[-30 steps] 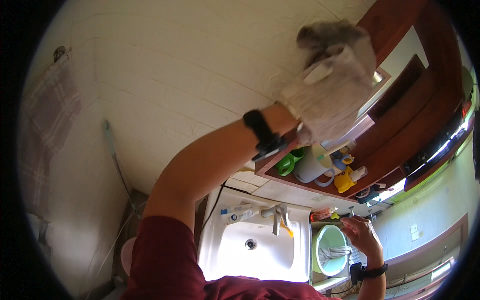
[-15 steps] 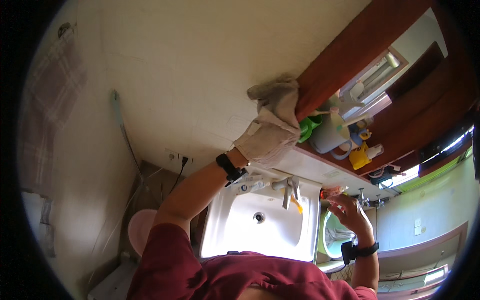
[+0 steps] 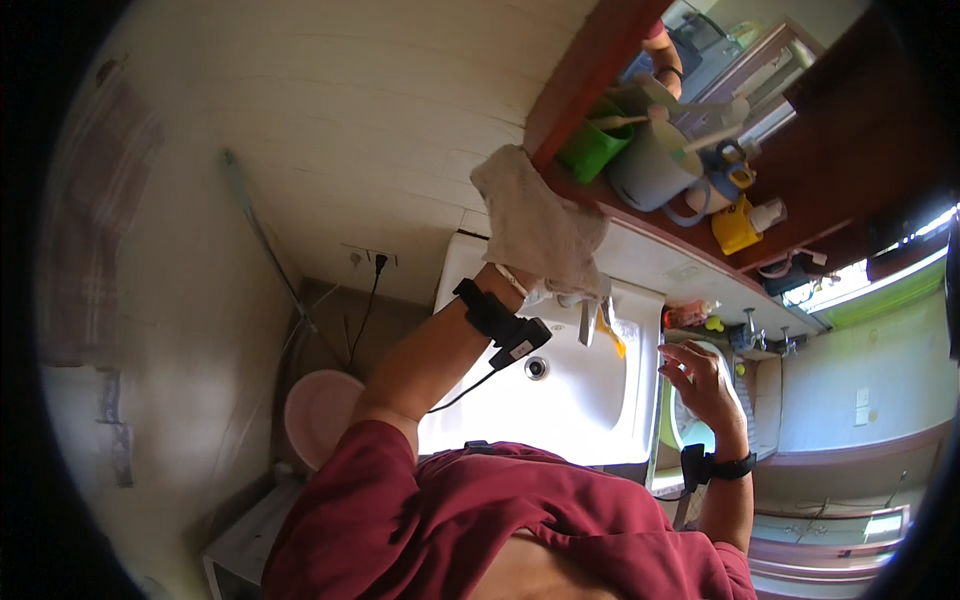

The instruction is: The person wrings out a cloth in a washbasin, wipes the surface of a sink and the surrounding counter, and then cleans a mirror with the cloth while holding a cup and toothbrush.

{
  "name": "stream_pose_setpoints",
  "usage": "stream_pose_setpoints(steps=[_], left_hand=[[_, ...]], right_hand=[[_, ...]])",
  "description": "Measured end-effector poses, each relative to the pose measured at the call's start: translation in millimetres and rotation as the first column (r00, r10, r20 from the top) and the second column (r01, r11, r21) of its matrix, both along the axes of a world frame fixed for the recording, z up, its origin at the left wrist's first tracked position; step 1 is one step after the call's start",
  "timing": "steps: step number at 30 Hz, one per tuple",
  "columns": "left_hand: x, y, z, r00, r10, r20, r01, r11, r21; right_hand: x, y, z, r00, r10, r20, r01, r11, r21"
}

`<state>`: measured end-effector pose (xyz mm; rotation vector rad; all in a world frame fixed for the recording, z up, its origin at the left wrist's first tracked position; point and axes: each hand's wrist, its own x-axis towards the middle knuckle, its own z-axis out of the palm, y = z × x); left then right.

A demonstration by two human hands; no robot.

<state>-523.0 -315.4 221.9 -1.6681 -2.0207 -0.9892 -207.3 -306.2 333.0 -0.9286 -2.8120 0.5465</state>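
Cloth (image 3: pixel 535 225) covers the left hand (image 3: pixel 545 265), which grips it and presses it where the tiled wall (image 3: pixel 330 120) meets the end of the wooden shelf (image 3: pixel 590 60), above the white sink (image 3: pixel 560 390). Right hand (image 3: pixel 700 385) hangs open and empty beside the sink's right rim. Wiping looks mid-course: the cloth sits at the shelf's end, so the shelf, crowded with a green cup (image 3: pixel 590 150), grey jug (image 3: pixel 650 170) and yellow bottle (image 3: pixel 737 228), likely remains undone.

Our left hand (image 3: pixel 540 240) is wholly hidden under the beige cloth (image 3: pixel 530 215), so its fingers cannot be read. The cloth also covers most of the tap (image 3: pixel 590 322). The shelf bottles (image 3: pixel 745 215) look too small to identify.
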Motion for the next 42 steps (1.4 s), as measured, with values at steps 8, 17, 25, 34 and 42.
stream_pose_setpoints(steps=[8, 17, 25, 34, 42], left_hand=[[34, -3, -10, 1.0, 0.013, 0.026, -0.013, 1.0, 0.006], [35, -84, -35, 0.999, -0.05, 0.004, 0.05, 0.995, -0.091], [17, -187, -68, 0.953, 0.302, -0.007, -0.3, 0.945, -0.126], [-20, -207, -48, 0.978, 0.16, 0.13, -0.152, 0.986, -0.072], [-3, -140, 40, 0.998, -0.043, 0.049, 0.037, 0.993, 0.113]], right_hand=[[9, 4, 2, 0.989, 0.116, -0.089, -0.091, 0.966, 0.242], [-138, 35, 68, 0.906, 0.369, -0.207, -0.05, 0.578, 0.814], [-194, 61, 75, 0.991, 0.125, -0.047, -0.046, 0.654, 0.755], [-218, 66, 66, 0.974, 0.213, -0.08, -0.107, 0.738, 0.666], [-163, 43, 82, 0.959, 0.235, -0.156, -0.085, 0.767, 0.636]])
